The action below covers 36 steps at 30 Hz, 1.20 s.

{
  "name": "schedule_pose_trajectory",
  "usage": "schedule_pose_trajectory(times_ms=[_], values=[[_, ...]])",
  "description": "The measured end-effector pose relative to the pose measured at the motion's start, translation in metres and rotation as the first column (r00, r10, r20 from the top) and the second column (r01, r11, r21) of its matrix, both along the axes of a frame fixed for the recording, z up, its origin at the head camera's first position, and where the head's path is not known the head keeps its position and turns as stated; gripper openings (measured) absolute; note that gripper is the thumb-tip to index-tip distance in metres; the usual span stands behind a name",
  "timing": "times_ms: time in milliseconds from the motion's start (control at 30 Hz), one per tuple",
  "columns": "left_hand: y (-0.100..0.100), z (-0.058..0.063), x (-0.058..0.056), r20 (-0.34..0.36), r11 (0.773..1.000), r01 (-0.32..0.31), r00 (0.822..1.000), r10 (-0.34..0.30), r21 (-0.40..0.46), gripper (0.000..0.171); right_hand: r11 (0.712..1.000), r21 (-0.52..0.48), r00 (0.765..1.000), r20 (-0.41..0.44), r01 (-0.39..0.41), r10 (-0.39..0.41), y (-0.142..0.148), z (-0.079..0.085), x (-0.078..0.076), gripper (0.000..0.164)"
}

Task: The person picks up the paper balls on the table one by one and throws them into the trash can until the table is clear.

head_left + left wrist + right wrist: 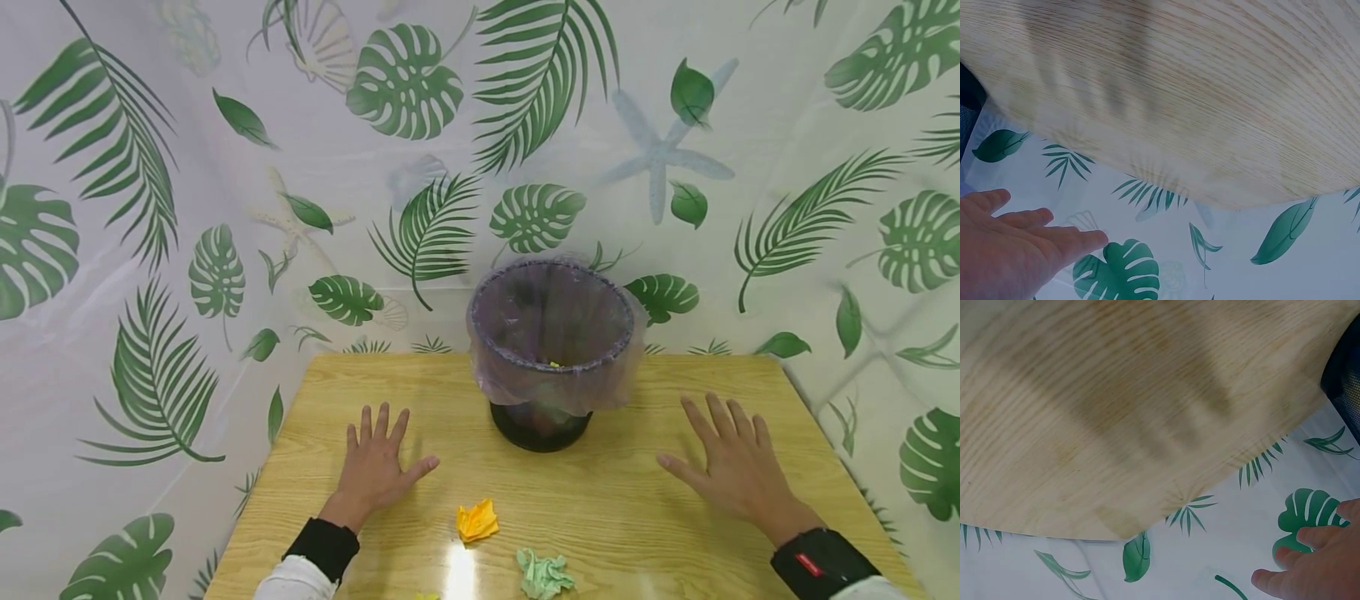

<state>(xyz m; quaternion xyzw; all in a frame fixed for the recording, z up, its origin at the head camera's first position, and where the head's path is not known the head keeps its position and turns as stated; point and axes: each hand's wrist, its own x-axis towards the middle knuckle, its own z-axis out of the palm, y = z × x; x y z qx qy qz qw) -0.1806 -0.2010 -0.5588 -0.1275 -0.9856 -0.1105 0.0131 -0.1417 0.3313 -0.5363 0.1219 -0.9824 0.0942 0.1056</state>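
Note:
My left hand (372,472) is spread over the left part of the wooden table, fingers straight and holding nothing. On the right side my right hand (738,471) is spread the same way, also holding nothing. Between them, farther back, stands a dark round bin (542,429) lined with a translucent purple bag (558,387); a bit of yellow shows inside. A crumpled orange paper (477,522) lies to the right of my left hand. Nearer the front is a crumpled pale green paper (543,573). Both wrist views show the straight fingers beyond the table surface.
The wooden table (637,533) ends at a white leaf-patterned sheet (450,258) behind and on both sides. At the bottom edge of the head view a small yellow scrap (427,596) is partly cut off.

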Motion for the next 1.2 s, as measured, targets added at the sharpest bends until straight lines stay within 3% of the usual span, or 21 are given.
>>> schedule_pose_trajectory(times_ms=[233, 367, 500, 700, 800, 1200], values=[[0.010, 0.004, 0.004, 0.002, 0.998, 0.053, 0.999, -0.053, 0.014, 0.102, 1.000, -0.007, 1.000, 0.018, 0.010, -0.009, 0.002, -0.005, 0.003, 0.097], [0.020, 0.002, 0.007, -0.021, 0.993, 0.112, 0.994, -0.111, 0.034, 0.100, 1.000, -0.008, 1.000, 0.019, 0.009, -0.009, 0.001, -0.005, 0.004, 0.096], [0.032, -0.002, 0.012, 0.005, 0.985, 0.162, 0.987, -0.163, 0.065, 0.097, 1.000, -0.009, 1.000, 0.025, 0.007, -0.007, 0.000, -0.006, 0.004, 0.095], [0.051, -0.005, 0.022, 0.086, 0.966, 0.251, 0.963, -0.256, 0.069, 0.092, 1.000, -0.012, 0.999, 0.041, 0.010, -0.010, -0.001, -0.008, 0.006, 0.096], [0.060, -0.008, 0.027, 0.105, 0.955, 0.296, 0.949, -0.297, 0.031, 0.087, 1.000, -0.013, 0.998, 0.055, 0.013, -0.012, -0.001, -0.009, 0.006, 0.096], [0.082, -0.020, 0.037, 0.183, 0.925, 0.377, 0.914, -0.363, -0.053, 0.085, 1.000, -0.018, 0.999, 0.038, 0.004, -0.003, -0.001, -0.010, 0.006, 0.096]])
